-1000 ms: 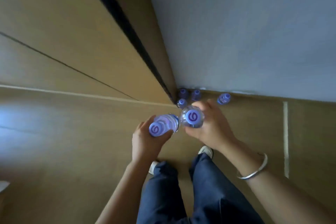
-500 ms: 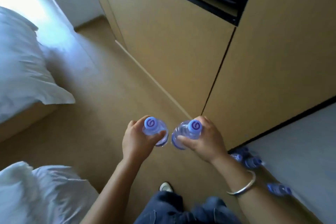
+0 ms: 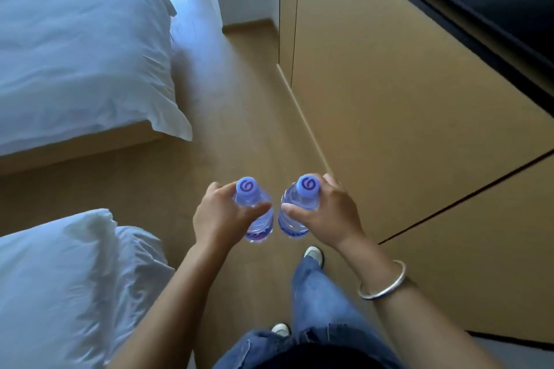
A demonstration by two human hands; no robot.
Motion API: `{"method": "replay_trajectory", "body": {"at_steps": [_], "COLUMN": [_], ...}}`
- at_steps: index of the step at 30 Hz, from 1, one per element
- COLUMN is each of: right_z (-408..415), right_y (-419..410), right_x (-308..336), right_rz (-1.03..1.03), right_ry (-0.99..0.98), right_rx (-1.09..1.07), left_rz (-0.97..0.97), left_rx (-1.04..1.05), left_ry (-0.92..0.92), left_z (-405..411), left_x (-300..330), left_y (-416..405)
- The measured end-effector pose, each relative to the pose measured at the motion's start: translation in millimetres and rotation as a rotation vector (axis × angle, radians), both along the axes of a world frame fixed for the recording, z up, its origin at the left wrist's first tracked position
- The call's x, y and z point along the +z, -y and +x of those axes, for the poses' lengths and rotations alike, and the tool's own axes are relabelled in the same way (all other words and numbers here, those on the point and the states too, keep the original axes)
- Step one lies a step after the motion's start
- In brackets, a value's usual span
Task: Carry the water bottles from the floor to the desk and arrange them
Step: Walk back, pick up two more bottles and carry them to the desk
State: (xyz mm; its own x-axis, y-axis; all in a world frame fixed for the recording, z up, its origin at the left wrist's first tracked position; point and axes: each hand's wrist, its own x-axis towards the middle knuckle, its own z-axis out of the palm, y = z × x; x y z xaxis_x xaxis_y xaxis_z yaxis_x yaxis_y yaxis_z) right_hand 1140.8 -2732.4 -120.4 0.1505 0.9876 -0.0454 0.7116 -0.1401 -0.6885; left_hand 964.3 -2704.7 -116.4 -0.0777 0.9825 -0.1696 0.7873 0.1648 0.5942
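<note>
Over the wood floor (image 3: 168, 183), mid-aisle between beds and cabinet wall (image 3: 389, 99): two water bottles carried upright, side by side, just apart. Left hand (image 3: 220, 219) grips the left bottle (image 3: 254, 210), fingers curled round its shoulder below the purple cap. Right hand (image 3: 326, 216) grips the right bottle (image 3: 296, 213) the same way. Silver bangle (image 3: 383, 284) on right wrist. White bedding (image 3: 75, 48) on the left, jeans and shoes below.
</note>
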Motion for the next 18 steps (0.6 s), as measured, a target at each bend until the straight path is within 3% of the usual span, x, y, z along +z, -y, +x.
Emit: {"method": "replay_trajectory", "body": {"at_steps": [18], "right_z": [35.6], "right_y": [-297.6], "right_x": [7.8], "right_rz": [0.045], "right_ry": [0.078], "right_rx": [0.247], "left_rz": [0.027], "left_rx": [0.165], "left_ry": [-0.007], "left_z": [42.6], "left_x": [5.9], "left_y": [-256.1]}}
